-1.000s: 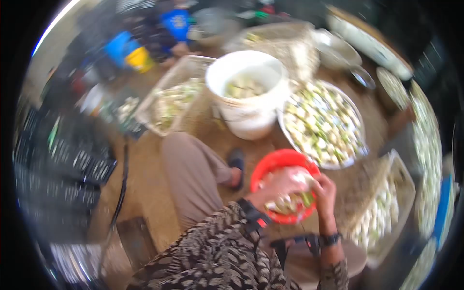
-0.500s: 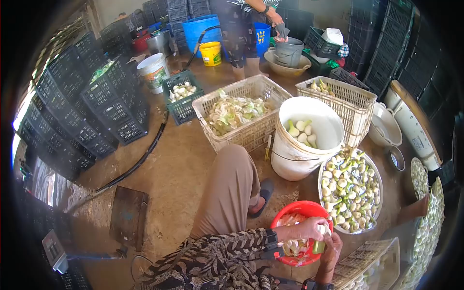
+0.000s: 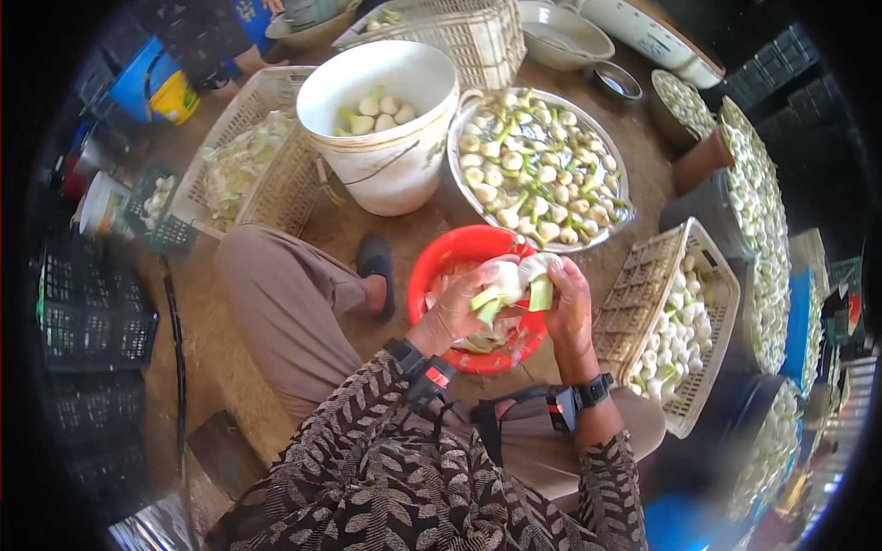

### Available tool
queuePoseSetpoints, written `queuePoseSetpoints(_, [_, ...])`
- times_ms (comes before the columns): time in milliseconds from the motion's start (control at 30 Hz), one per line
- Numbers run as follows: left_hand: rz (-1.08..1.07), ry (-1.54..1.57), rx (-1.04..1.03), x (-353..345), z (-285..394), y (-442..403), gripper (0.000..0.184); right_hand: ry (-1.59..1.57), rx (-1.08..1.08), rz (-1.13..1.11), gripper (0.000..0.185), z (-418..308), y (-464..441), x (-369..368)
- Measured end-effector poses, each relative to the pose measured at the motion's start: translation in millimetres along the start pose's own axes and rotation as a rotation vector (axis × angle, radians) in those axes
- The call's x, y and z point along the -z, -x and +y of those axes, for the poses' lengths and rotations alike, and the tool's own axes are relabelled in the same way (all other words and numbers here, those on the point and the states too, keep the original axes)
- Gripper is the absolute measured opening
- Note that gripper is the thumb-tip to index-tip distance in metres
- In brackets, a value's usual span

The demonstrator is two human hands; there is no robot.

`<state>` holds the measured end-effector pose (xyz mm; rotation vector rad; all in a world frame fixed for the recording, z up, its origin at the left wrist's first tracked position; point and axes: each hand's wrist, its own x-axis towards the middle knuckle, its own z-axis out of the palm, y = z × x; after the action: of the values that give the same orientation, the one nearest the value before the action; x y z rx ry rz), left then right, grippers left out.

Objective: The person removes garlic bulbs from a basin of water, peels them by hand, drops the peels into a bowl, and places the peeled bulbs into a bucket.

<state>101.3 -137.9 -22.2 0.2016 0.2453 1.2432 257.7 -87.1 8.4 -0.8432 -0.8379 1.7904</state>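
Note:
Both hands are raised over a red basin (image 3: 424,266) that has pale peels in it. My left hand (image 3: 457,308) is closed round a white bulb (image 3: 502,283) with a short green stem. Fingers of my right hand (image 3: 571,303) wrap round another white bulb (image 3: 536,266), its cut green stem pointing down. The two bulbs are side by side, close together. Behind the basin, a wide round tub (image 3: 621,174) holds many bulbs in water, and a white bucket (image 3: 386,174) has several bulbs inside.
A crate of peels (image 3: 266,197) stands left of the bucket. At the right is a tilted crate (image 3: 640,285) of white bulbs, with tall heaped containers (image 3: 758,202) beyond. Another person's legs (image 3: 207,41) show at the upper left. A black hose (image 3: 175,340) runs along the floor.
The head view has swung, so the basin and tubs sit further left and higher than half a second ago. My hands now hold two bulbs side by side above the basin.

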Motion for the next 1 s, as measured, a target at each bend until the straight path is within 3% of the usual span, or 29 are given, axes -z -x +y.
queuePoseSetpoints(67, [0.101,-0.22,0.158,4.9,-0.9,-3.2,0.049,0.074,0.001,-0.031,0.014,0.9,-0.3,2.0])
queuePoseSetpoints(133, [0.025,-0.205,0.178,14.2,2.6,-7.6,0.042,0.016,-0.006,-0.002,0.015,-4.8,-4.8,12.0])
queuePoseSetpoints(200, [-0.002,-0.245,0.171,13.4,15.9,-5.8,0.037,0.047,0.134,0.035,0.017,-13.7,-13.2,35.0])
queuePoseSetpoints(267, [0.065,-0.238,0.098,5.4,16.0,-2.7,0.034,0.041,0.127,0.001,0.02,-25.8,-11.8,33.3])
queuePoseSetpoints(333, [0.18,-0.192,-0.011,10.1,16.7,-3.1,0.033,1.079,-0.172,-0.126,0.027,-14.8,-16.5,48.0])
queuePoseSetpoints(367, [0.203,-0.275,-0.079,16.1,15.4,-6.7,0.032,1.241,-0.163,-0.191,0.031,-3.4,-14.4,36.9])
queuePoseSetpoints(400, [0.206,-0.273,-0.073,22.6,13.6,-8.3,0.032,1.238,-0.169,-0.188,0.031,2.7,-9.3,30.0])
queuePoseSetpoints(467, [0.288,-0.374,-0.167,21.4,8.8,-7.1,0.033,0.722,-0.428,-0.219,0.031,-9.4,12.1,-13.5])
queuePoseSetpoints(600, [0.233,-0.299,-0.091,16.0,9.0,-8.4,0.03,0.595,-0.338,-0.292,0.03,25.4,2.6,3.3])
queuePoseSetpoints(667, [0.226,-0.262,-0.096,25.2,14.4,-9.7,0.03,0.654,-0.157,-0.2,0.029,28.3,-7.1,17.9])
queuePoseSetpoints(700, [0.224,-0.218,-0.093,31.3,16.7,-8.7,0.03,1.019,0.109,-0.128,0.024,27.6,-12.7,23.6])
queuePoseSetpoints(733, [0.226,-0.22,-0.103,26.1,17.7,-5.8,0.03,1.018,0.113,-0.138,0.024,24.1,-12.0,19.5])
queuePoseSetpoints(800, [0.175,-0.243,-0.04,10.2,18.4,-2.7,0.032,1.415,0.396,0.066,0.021,14.2,-5.6,8.2])
queuePoseSetpoints(867, [0.171,-0.24,-0.035,16.4,19.1,-9.0,0.038,1.47,0.463,0.114,0.025,16.1,-8.1,11.5])
queuePoseSetpoints(933, [0.058,-0.129,0.093,20.6,24.0,-6.6,0.042,0.9,0.119,0.105,0.029,9.5,-11.4,16.4])
queuePoseSetpoints(967, [0.083,-0.119,0.108,21.2,24.6,-6.3,0.043,0.904,0.116,0.11,0.029,4.1,-10.1,17.9])
queuePoseSetpoints(1000, [0.081,-0.117,0.109,20.4,25.1,-6.1,0.043,0.54,0.0,0.068,0.027,-4.0,-9.5,19.2])
